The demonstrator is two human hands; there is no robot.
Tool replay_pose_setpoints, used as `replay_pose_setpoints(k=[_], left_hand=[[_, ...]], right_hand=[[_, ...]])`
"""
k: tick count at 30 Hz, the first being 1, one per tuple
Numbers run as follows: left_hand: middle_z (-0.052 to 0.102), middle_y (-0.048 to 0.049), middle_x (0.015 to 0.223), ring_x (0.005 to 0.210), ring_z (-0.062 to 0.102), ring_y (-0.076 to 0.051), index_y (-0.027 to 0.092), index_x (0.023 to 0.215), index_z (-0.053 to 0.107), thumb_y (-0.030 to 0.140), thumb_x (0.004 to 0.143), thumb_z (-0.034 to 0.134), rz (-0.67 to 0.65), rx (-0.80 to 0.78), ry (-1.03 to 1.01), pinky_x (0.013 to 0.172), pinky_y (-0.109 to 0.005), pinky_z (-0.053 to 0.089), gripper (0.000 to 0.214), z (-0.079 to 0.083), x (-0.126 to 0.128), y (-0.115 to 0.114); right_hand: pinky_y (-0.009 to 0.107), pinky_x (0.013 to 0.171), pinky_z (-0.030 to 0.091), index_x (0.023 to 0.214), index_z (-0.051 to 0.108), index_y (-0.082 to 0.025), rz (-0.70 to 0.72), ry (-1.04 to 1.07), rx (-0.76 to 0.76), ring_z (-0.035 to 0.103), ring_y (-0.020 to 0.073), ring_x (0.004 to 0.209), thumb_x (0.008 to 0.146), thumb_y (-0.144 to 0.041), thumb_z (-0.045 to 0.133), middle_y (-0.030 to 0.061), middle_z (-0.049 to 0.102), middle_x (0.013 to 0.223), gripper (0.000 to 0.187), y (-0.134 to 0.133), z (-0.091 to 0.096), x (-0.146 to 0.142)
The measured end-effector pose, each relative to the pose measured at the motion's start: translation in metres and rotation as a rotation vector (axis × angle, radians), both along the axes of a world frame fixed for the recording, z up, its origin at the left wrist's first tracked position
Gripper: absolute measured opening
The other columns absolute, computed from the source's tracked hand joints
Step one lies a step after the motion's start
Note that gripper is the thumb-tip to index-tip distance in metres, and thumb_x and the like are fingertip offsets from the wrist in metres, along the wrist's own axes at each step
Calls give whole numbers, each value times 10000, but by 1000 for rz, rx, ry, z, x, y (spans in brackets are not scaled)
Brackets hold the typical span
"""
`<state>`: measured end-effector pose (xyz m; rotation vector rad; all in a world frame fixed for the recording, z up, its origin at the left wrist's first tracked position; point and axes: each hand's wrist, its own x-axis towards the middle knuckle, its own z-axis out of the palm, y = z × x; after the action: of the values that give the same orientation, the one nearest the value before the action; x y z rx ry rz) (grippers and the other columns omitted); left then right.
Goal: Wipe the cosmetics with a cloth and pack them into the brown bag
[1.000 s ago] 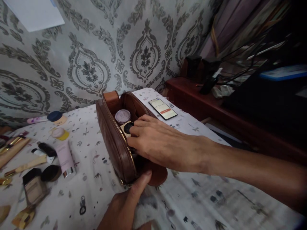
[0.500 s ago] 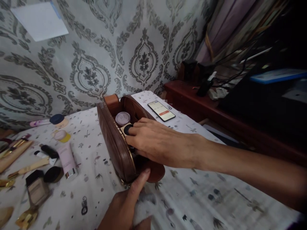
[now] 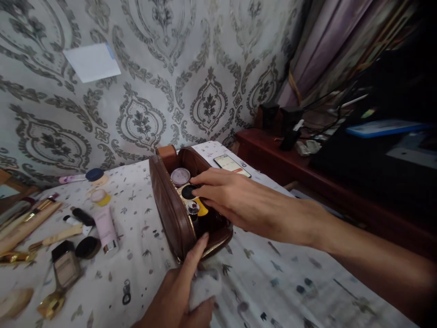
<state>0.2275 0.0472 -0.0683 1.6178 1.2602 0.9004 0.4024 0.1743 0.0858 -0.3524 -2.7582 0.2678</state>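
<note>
A brown zip cosmetic bag [image 3: 167, 205] stands unzipped on the patterned sheet. My right hand [image 3: 232, 196] is over its right side, fingers stretched out near a round black lid [image 3: 188, 192] inside; whether the fingertips touch it, I cannot tell. In the bag also sit a round pale pink compact [image 3: 180, 176], a small shiny-topped container [image 3: 193, 207] and a yellow item [image 3: 202, 207]. My left hand [image 3: 177, 291] has one finger stretched against the bag's near end. Something whitish and blurred shows between its fingers.
Left of the bag lie a pink tube [image 3: 105, 230], a foundation bottle [image 3: 66, 264], a black round lid [image 3: 88, 247], a navy-lidded jar [image 3: 97, 176] and several brushes. A phone [image 3: 232, 165] lies behind the bag. A dark red desk [image 3: 262, 150] stands at right.
My right hand has lifted partly out of the bag and its fingers have straightened, uncovering the yellow item and shiny-topped container. The bag's near flap has come up beside my left finger.
</note>
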Motion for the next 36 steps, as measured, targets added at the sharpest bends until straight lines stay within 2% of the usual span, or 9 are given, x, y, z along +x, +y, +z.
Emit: replay_pose_setpoints(k=[3, 6, 11, 15, 20, 25, 30, 33, 36], left_hand=[[652, -62, 1229, 1060, 651, -252, 311, 1521, 253, 236, 808, 609, 47, 1, 43, 893, -371, 555, 800, 19, -1, -31], [623, -61, 1232, 968, 645, -216, 309, 1518, 224, 190, 817, 580, 122, -18, 98, 831, -324, 543, 796, 32, 5, -44], [634, -30, 1081, 820, 615, -169, 275, 1416, 362, 138, 802, 554, 178, 43, 129, 775, -289, 500, 657, 53, 10, -49], [629, -20, 888, 798, 598, -170, 198, 1086, 567, 83, 759, 518, 145, 222, 169, 763, -271, 467, 351, 67, -3, -59], [606, -39, 903, 851, 599, -188, 190, 976, 552, 38, 706, 453, 301, 337, 304, 765, -281, 460, 325, 62, -41, -75], [622, -58, 964, 925, 606, -232, 202, 1013, 535, 90, 760, 465, 596, 285, 649, 818, -339, 458, 285, 53, -93, -85], [663, -90, 944, 912, 625, -271, 194, 1005, 553, 336, 923, 473, 918, 166, 875, 766, -350, 443, 183, 53, -146, -93], [660, -66, 784, 792, 633, -252, 185, 952, 590, 495, 955, 414, 1129, 115, 865, 706, -324, 432, 356, 50, -177, -102], [652, -81, 716, 745, 631, -254, 155, 891, 634, 462, 989, 297, 1278, 73, 847, 683, -332, 444, 466, 45, -203, -111]], right_hand=[[373, 859, 535, 1017, 692, -151, -61, 163, 53, 633, 222, 1003, 943, -113, 464, 123, 676, 1097, 243, -7, -1, 11], [350, 828, 556, 1009, 687, -162, -104, 282, 52, 660, 215, 981, 955, -182, 500, 117, 698, 1055, 196, -18, -3, 22], [302, 774, 569, 945, 659, -200, -103, 389, 61, 682, 191, 878, 920, -162, 581, 73, 717, 917, 90, -44, -8, 36], [288, 684, 565, 892, 609, -270, -113, 436, 50, 678, 176, 741, 917, -164, 589, 41, 692, 822, 110, -67, -20, 39], [330, 655, 569, 893, 603, -320, -40, 470, -76, 686, 222, 761, 899, -173, 590, 53, 689, 807, 148, -93, -46, 21], [305, 591, 534, 839, 594, -244, 167, 398, -265, 641, 182, 671, 914, -159, 550, 36, 643, 759, 122, -116, -63, -15], [263, 547, 458, 667, 531, -195, 172, 307, -428, 577, 146, 597, 936, -185, 490, 12, 589, 642, 273, -135, -72, -54], [261, 585, 454, 633, 545, -188, 129, 218, -622, 581, 149, 620, 915, -244, 512, 16, 604, 647, 289, -145, -79, -81], [239, 550, 418, 608, 550, -185, 103, 171, -938, 534, 132, 577, 844, -372, 595, -4, 562, 597, 305, -153, -93, -113]])
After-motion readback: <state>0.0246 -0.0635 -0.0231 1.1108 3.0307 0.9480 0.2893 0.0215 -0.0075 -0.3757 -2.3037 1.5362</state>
